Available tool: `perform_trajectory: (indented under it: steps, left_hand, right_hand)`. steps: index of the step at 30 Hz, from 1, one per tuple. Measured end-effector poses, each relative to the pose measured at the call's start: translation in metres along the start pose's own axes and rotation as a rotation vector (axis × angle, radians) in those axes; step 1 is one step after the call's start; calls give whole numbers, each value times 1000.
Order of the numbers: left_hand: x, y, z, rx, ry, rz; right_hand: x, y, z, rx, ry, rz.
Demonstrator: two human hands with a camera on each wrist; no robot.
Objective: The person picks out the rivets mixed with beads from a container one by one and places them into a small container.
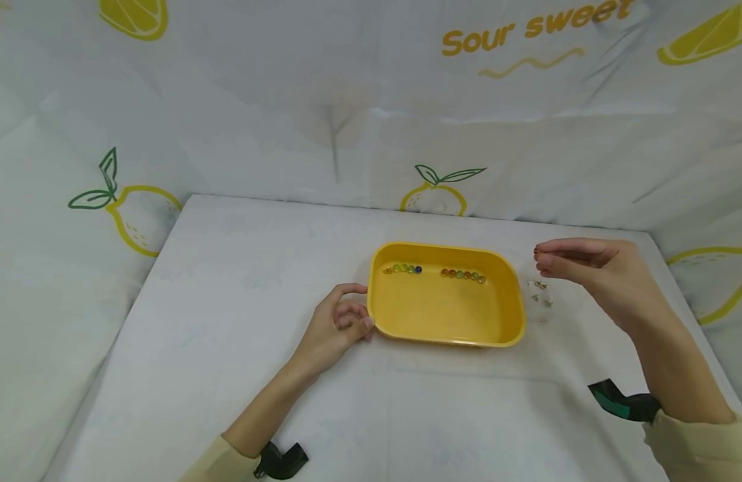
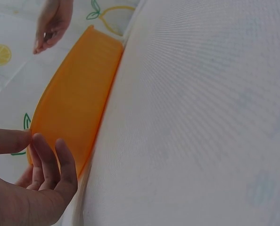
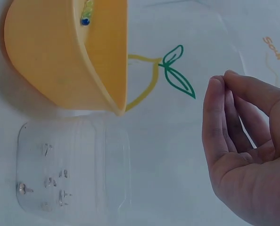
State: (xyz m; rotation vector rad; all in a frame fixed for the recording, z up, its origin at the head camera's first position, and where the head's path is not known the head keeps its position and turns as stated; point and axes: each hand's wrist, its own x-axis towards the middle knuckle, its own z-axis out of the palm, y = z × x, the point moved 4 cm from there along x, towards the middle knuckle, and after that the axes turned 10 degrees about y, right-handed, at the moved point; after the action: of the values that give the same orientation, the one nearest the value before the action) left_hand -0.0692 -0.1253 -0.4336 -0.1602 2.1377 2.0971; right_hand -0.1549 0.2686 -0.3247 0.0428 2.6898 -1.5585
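A yellow tray stands on the white table, with two short rows of small round beads inside along its far side. The left row of beads runs from a gold piece through yellow-green to dark blue; the right row mixes orange-red and green. My left hand holds the tray's left end, finger and thumb at the rim. Raised above the table to the right of the tray, my right hand brings thumb and fingertips together. A tiny dark reddish bead shows at those fingertips in the head view, hidden in the right wrist view.
Beside the tray's right end sits a clear plastic box holding several small metallic pieces. It lies below my right hand. A white cloth printed with lemons hangs behind the table's far edge.
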Motion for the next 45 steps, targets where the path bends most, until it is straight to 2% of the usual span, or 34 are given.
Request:
perform_trajectory:
  steps: [10, 19, 25, 30, 36, 45]
  left_hand:
    - [-1, -1, 0, 3, 2, -3]
    - [0, 0, 1, 2, 0, -8]
    - [-1, 0, 2, -8, 4, -24]
    - [-1, 0, 2, -11, 5, -26]
    - [-1, 0, 3, -12, 4, -28]
    - [-2, 1, 3, -17, 9, -37]
  right_hand:
    - [-9, 15, -15, -63, 45, 31]
    - [-12, 27, -27, -64, 70, 53]
    - [-12, 34, -30, 15, 62, 25]
    - [-12, 41, -30, 6, 79, 7]
    - [-12, 48, -31, 31, 51, -9]
    - [-13, 57, -31, -59, 36, 35]
